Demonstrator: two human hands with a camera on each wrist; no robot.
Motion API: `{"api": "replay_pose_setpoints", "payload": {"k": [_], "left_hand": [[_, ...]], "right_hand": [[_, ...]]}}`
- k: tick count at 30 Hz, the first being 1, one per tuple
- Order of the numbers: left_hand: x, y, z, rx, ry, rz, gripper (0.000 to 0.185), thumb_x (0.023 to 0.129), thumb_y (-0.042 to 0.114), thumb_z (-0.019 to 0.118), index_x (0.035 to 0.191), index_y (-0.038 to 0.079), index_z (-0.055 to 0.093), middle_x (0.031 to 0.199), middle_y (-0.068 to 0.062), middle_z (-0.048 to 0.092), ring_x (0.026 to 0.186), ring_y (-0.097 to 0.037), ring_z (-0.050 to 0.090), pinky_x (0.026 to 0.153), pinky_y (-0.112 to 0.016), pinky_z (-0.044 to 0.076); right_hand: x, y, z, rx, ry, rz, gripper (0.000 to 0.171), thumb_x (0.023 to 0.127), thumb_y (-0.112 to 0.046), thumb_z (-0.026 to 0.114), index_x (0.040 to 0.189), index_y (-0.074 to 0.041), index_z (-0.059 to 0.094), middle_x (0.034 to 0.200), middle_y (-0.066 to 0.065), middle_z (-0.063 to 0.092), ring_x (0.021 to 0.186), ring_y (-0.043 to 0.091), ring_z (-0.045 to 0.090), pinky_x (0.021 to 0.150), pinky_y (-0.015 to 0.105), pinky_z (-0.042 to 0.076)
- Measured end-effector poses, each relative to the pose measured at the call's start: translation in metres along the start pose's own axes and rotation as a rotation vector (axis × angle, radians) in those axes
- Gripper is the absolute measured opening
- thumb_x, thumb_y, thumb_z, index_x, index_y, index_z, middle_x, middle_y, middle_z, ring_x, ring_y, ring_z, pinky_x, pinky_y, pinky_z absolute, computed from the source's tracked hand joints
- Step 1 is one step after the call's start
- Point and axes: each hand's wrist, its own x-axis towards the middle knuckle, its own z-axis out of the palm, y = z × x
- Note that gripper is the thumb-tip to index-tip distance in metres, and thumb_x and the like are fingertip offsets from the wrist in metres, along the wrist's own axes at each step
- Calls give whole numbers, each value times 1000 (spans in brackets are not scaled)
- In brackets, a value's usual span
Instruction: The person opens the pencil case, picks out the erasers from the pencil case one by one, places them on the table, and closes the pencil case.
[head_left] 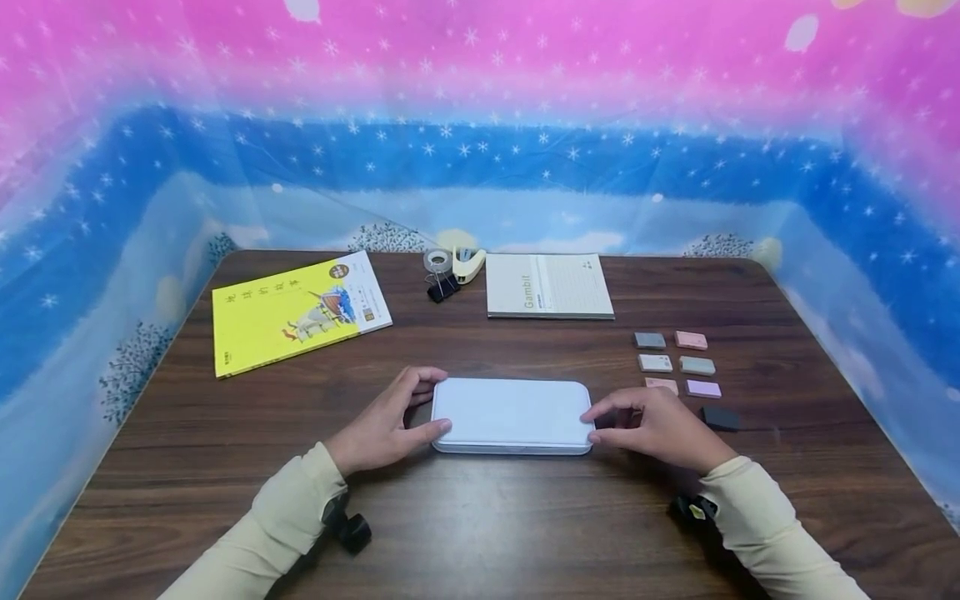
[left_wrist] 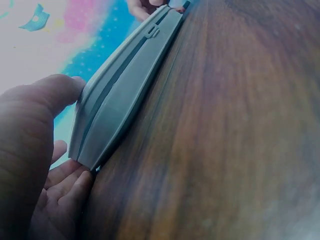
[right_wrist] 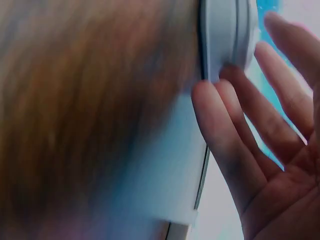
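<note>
A flat white case (head_left: 512, 414) with rounded corners lies shut on the wooden table (head_left: 480, 525), near its front middle. My left hand (head_left: 386, 425) holds its left end, thumb at the near corner and fingers at the far corner. In the left wrist view the thumb (left_wrist: 45, 100) lies against the case (left_wrist: 125, 85) and the fingers sit at its corner. My right hand (head_left: 652, 429) is at the right end. In the right wrist view its fairly straight fingertips (right_wrist: 225, 100) touch the case's edge (right_wrist: 225, 35).
A yellow book (head_left: 296, 312) lies at the back left, a pale notebook (head_left: 549, 286) at the back middle. Between them are a tape roll (head_left: 437, 261), a cream stapler (head_left: 468, 262) and a black binder clip (head_left: 442, 289). Several small coloured blocks (head_left: 678, 364) lie at the right, a dark one (head_left: 720, 417) nearest my right hand.
</note>
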Motion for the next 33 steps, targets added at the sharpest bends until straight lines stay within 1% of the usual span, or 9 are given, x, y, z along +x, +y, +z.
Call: {"api": "replay_pose_setpoints", "payload": {"k": [3,6,10,15,21,26,28,31,33], "left_hand": [[-1,0,1,-9,6,23,61,99,27,77,146,10,42,150,-16,43,142,-34,49,120,-49,43],[-1,1,2,-21,11,55,63,97,21,79,146,8,42,149,-16,44,141,-33,49,119,-45,44],[-2,1,1,-26,13,77,64,95,17,81,145,7,42,148,-16,44,142,-32,48,119,-43,44],[-4,1,2,-16,8,93,65,94,16,82,145,7,43,148,-16,44,141,-32,48,119,-42,43],[-10,-2,2,-14,14,67,66,93,18,83,145,9,43,150,-15,43,141,-32,49,120,-42,43],[-12,-5,0,-11,13,37,67,94,21,83,146,10,42,151,-16,42,141,-32,48,120,-44,42],[-13,-5,-2,5,11,26,66,95,22,83,146,10,42,149,-15,43,141,-33,49,119,-45,43],[-12,-1,-6,42,8,31,64,95,21,82,144,10,42,145,-15,44,141,-34,51,118,-47,43],[-10,3,-11,97,13,48,62,95,21,82,143,10,45,143,-13,46,140,-34,52,117,-49,45]], "right_hand": [[1,-3,4,-29,40,11,15,89,-35,87,102,-33,80,93,-19,75,68,7,61,58,26,56],[0,-7,7,-34,58,38,14,88,-34,88,99,-32,80,90,-19,74,67,8,61,58,26,56],[0,-12,9,-33,50,70,14,89,-35,87,100,-30,81,92,-17,75,70,9,62,62,26,57],[0,-16,11,-30,12,101,17,91,-37,85,103,-27,77,98,-14,74,71,9,61,63,27,56],[3,-19,14,-25,-18,120,19,91,-35,86,104,-27,75,98,-12,73,68,10,59,60,27,55],[6,-19,18,-39,-14,87,19,92,-36,84,105,-27,75,99,-13,73,70,8,59,61,26,55],[7,-19,18,-55,-16,68,19,93,-36,84,107,-28,75,100,-14,73,71,8,59,63,26,56],[8,-20,14,-100,-2,51,15,96,-36,80,108,-28,75,98,-16,73,74,5,62,65,26,58],[8,-20,8,-143,27,49,14,99,-35,77,110,-27,75,97,-17,72,75,5,64,66,26,58]]}}
